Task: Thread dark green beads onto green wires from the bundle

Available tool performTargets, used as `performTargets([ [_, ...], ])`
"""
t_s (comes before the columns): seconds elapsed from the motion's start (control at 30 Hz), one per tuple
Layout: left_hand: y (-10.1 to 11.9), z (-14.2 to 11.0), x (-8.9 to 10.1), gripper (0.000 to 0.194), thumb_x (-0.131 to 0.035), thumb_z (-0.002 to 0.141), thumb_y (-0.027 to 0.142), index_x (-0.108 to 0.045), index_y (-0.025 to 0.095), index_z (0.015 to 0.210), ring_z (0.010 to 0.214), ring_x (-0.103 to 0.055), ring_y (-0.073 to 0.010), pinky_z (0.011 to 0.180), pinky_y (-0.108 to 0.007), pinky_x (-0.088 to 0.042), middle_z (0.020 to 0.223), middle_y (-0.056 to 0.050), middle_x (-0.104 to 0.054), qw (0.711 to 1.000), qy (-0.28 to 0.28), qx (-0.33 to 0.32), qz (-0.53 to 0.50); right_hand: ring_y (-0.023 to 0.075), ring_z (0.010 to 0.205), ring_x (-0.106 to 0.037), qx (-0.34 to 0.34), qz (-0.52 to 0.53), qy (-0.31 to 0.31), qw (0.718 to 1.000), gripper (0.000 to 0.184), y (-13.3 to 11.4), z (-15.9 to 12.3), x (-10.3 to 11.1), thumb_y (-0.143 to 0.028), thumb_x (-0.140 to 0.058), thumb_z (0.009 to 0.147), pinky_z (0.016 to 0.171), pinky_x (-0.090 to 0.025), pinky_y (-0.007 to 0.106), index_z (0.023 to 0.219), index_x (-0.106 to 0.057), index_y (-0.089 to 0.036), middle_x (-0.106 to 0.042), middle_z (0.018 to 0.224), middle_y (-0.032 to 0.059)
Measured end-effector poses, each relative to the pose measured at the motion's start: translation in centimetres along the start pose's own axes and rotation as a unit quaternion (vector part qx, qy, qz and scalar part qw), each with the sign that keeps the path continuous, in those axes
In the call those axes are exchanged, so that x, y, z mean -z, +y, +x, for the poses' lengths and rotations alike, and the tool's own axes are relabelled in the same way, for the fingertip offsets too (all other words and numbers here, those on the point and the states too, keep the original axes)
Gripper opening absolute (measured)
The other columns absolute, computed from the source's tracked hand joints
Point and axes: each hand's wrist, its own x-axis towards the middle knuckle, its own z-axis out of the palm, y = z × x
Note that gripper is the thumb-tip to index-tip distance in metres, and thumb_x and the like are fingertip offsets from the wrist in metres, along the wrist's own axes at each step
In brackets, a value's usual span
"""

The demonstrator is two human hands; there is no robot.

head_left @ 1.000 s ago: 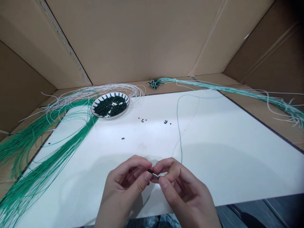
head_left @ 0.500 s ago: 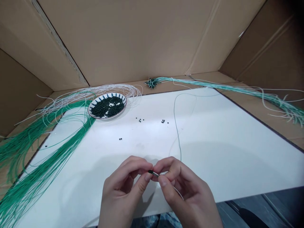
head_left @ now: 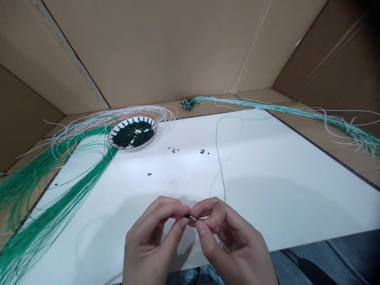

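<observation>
Low in the middle of the head view, my two hands meet fingertip to fingertip above the white board [head_left: 255, 213]. Thumb and forefinger of my left hand [head_left: 158, 233] pinch a small dark bead [head_left: 187, 216]. My right hand [head_left: 230, 235] pinches a thin cord [head_left: 192, 218] whose short end runs to that bead; whether it passes through is hidden by the fingers. A pale length of cord hangs below my right fingers, and a thin green strand [head_left: 219, 154] trails away across the board beyond that hand.
A patterned plate [head_left: 111, 139] of dark beads stands at the back left, touching bundles of green cords [head_left: 86, 190] and white cords [head_left: 118, 112]. Loose beads [head_left: 173, 151] dot the board. Beaded cords [head_left: 267, 105] lie along the back right. Cardboard walls [head_left: 178, 47] enclose the board.
The view has shifted very slightly. Both hands keep the same pinch on the bead and cord, with barely any finger movement.
</observation>
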Motion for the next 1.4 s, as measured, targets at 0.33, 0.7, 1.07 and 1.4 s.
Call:
performTargets([
  [0.33,0.0,0.1,0.1,0.009,-0.084,0.082,0.023,-0.084,0.031,0.078,0.072,-0.062,-0.0143,0.061,-0.016,-0.051,0.076,0.0,-0.07,0.999,-0.018,-0.011,-0.035,0.0163,0.078,-0.07,-0.047,0.04,-0.037,0.997,0.028,-0.6,0.3,0.4,-0.019,-0.08,0.075,0.075,-0.058,0.024,0.064,-0.054,-0.023,-0.07,0.08,-0.0004],
  [0.7,-0.7,0.6,1.6,0.006,-0.082,0.087,0.025,-0.085,0.029,0.088,0.075,-0.065,-0.0171,0.067,-0.02,-0.054,0.078,-0.004,-0.07,0.99,-0.134,-0.021,-0.044,0.0152,0.079,-0.065,-0.137,0.114,-0.169,0.969,0.034,-0.1,1.2,2.5,-0.043,-0.085,0.082,0.073,-0.051,0.024,0.07,-0.064,-0.02,-0.068,0.088,0.0017],
  [1.07,-0.9,0.3,1.2,0.005,-0.083,0.086,0.031,-0.086,0.031,0.083,0.072,-0.063,-0.0148,0.065,-0.02,-0.05,0.077,-0.002,-0.072,0.992,-0.113,-0.016,-0.061,0.0116,0.076,-0.064,-0.166,0.142,-0.176,0.96,0.022,-0.3,1.5,2.6,-0.035,-0.091,0.077,0.071,-0.049,0.019,0.069,-0.078,-0.02,-0.072,0.081,0.0001],
  [1.4,-1.4,0.6,1.0,0.006,-0.087,0.083,0.026,-0.081,0.027,0.08,0.072,-0.062,-0.0099,0.064,-0.013,-0.05,0.08,0.001,-0.068,0.967,-0.114,0.072,-0.218,0.0139,0.069,-0.061,-0.133,0.048,-0.152,0.978,0.038,-0.2,1.1,2.8,-0.051,-0.086,0.079,0.065,-0.048,0.024,0.066,-0.067,-0.02,-0.07,0.082,0.0014],
])
